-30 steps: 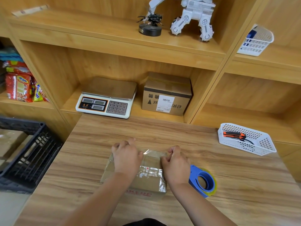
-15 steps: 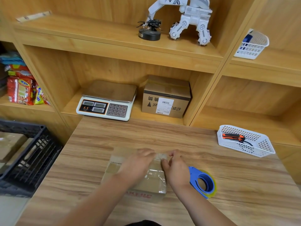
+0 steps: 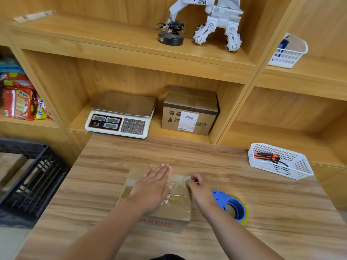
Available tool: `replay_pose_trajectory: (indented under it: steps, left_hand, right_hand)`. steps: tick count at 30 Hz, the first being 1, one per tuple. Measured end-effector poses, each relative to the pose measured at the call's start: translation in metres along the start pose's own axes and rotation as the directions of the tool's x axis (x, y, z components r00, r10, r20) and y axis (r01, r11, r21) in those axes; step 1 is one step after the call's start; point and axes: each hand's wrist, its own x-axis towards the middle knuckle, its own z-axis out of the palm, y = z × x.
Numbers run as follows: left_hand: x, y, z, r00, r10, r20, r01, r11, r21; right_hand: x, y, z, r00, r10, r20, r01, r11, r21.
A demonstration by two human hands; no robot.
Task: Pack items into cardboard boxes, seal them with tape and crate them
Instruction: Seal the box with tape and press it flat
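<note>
A scale (image 3: pixel 120 114) and white toy robot (image 3: pixel 216 21) sit on separate wooden shelves (image 3: pixel 112 40)

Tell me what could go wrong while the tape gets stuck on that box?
1. The clear tape looks crinkly beside the left hand pressing the cardboard box; wrinkles might let it peel.
2. The right hand pinches the tape at the box edge; it could stick to the fingers.
3. The blue tape dispenser lies right beside that arm and might get bumped.

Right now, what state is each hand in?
Left hand: open, pressing flat on the cardboard box.
Right hand: curled at the box's taped edge; grip cannot be told.
</note>
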Motion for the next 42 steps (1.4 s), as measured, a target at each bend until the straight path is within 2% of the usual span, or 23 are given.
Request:
replay_pose_trajectory:
  steps: [4, 7, 11, 14, 23, 29, 33, 35, 38, 42]
  left_hand:
    - [0.001, 0.001, 0.0, 1.0, 0.005, -0.01, -0.005, 1.0, 0.002]
    - [0.002, -0.001, 0.002, 1.0, 0.008, -0.006, -0.008, 1.0, 0.014]
    - [0.003, -0.001, 0.003, 1.0, 0.014, -0.01, -0.014, 1.0, 0.018]
    - [0.003, -0.002, 0.004, 1.0, 0.022, -0.018, -0.022, 1.0, 0.021]
    - [0.002, -0.002, 0.003, 1.0, 0.016, 0.001, -0.016, 1.0, 0.023]
    - [0.001, -0.001, 0.002, 1.0, 0.015, 0.018, -0.015, 1.0, 0.014]
    - [-0.003, -0.001, -0.002, 0.999, 0.023, 0.024, -0.023, 1.0, -0.008]
    - [-0.004, -0.001, -0.012, 0.999, 0.002, 0.049, 0.003, 0.995, -0.1]
    - [-0.006, -0.003, -0.025, 0.998, -0.003, 0.066, 0.021, 0.965, -0.263]
    - [-0.007, -0.005, -0.026, 0.996, 0.012, 0.086, 0.002, 0.987, -0.162]
  right_hand:
    - [0.009, -0.016, 0.013, 0.999, 0.055, 0.001, -0.053, 0.964, -0.261]
    - [0.011, -0.015, 0.018, 0.996, 0.079, 0.035, -0.063, 0.942, -0.33]
    - [0.013, -0.006, 0.014, 0.998, 0.061, -0.008, -0.062, 0.978, -0.197]
    - [0.012, -0.006, 0.009, 0.998, 0.07, 0.011, -0.068, 0.991, -0.119]
    - [-0.003, -0.009, 0.014, 0.999, -0.007, 0.042, 0.015, 0.98, -0.197]
    - [-0.005, 0.0, 0.004, 0.995, -0.083, 0.053, 0.089, 0.989, -0.121]
    - [-0.008, 0.005, -0.005, 0.996, -0.051, 0.066, 0.047, 0.997, 0.058]
    - [-0.009, 0.008, -0.01, 0.998, -0.023, 0.053, 0.016, 0.993, 0.12]
    - [-0.019, 0.006, -0.015, 0.989, -0.035, 0.146, 0.017, 0.992, 0.122]
    - [-0.025, 0.015, -0.011, 0.951, -0.073, 0.3, 0.075, 0.997, 0.006]
